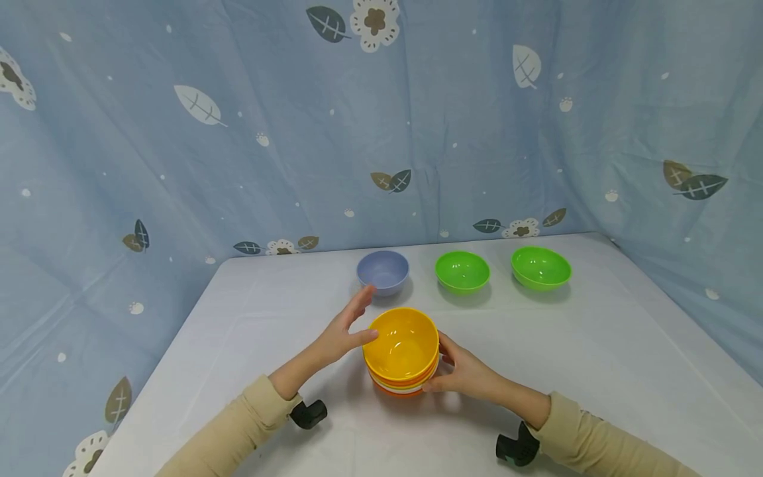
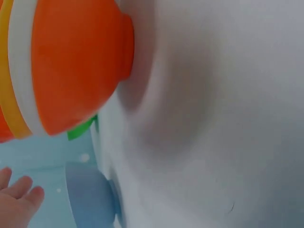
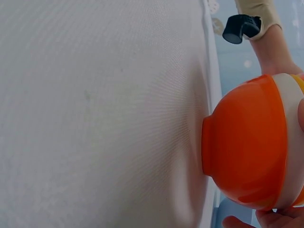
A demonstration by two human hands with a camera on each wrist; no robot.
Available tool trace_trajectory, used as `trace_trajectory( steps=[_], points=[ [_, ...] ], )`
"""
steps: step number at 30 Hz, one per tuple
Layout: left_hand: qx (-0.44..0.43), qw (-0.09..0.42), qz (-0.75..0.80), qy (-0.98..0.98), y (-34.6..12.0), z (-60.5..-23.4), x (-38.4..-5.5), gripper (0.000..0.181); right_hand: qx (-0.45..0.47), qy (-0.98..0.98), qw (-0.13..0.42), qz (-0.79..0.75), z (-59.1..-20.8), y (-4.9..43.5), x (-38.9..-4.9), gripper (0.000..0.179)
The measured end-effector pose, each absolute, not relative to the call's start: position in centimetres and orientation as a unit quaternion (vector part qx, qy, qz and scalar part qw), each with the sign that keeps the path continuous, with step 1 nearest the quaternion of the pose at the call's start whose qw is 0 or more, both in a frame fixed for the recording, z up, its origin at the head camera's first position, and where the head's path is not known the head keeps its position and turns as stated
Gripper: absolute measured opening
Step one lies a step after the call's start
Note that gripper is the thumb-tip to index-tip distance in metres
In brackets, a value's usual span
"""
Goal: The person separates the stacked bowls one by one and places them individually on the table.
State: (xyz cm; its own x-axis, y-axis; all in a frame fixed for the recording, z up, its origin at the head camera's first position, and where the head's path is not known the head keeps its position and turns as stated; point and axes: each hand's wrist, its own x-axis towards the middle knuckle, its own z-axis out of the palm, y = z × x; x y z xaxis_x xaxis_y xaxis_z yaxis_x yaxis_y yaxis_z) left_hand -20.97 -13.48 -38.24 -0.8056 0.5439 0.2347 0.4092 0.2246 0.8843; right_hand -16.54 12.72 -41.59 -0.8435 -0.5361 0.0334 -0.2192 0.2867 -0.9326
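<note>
A stack of nested bowls [image 1: 401, 348] stands on the white table in front of the person. A yellow bowl is on top, a white rim shows lower down, and an orange bowl [image 3: 249, 142] forms the bottom. My right hand [image 1: 467, 374] grips the stack's right side, thumb at the front and fingers round toward the back. At the upper left, my left hand [image 1: 342, 334] has its fingers extended away from the stack, while its thumb overlaps the yellow rim in the head view. The left wrist view shows its fingertips [image 2: 21, 190] beside the orange bowl, apart from it.
Behind the stack, a blue-purple bowl [image 1: 383, 273] sits near the table's back edge. Two green bowls, a middle one [image 1: 462, 271] and a right one [image 1: 540, 268], stand in line with it. A blue patterned curtain [image 1: 286, 132] hangs behind the table [image 1: 268, 298].
</note>
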Motion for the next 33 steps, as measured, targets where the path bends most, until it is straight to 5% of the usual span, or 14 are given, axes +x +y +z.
trace_trajectory(
  steps=[17,33],
  points=[
    [0.311,0.116,0.496,0.802,-13.1,-38.8,-18.6,0.089,-0.234,0.789,0.148,-0.549,-41.5,12.7,-16.5,0.097],
    [0.277,0.128,0.488,0.818,-12.6,-39.1,-17.8,0.121,-0.220,0.791,0.153,-0.549,-41.5,12.6,-16.4,0.098]
  ],
)
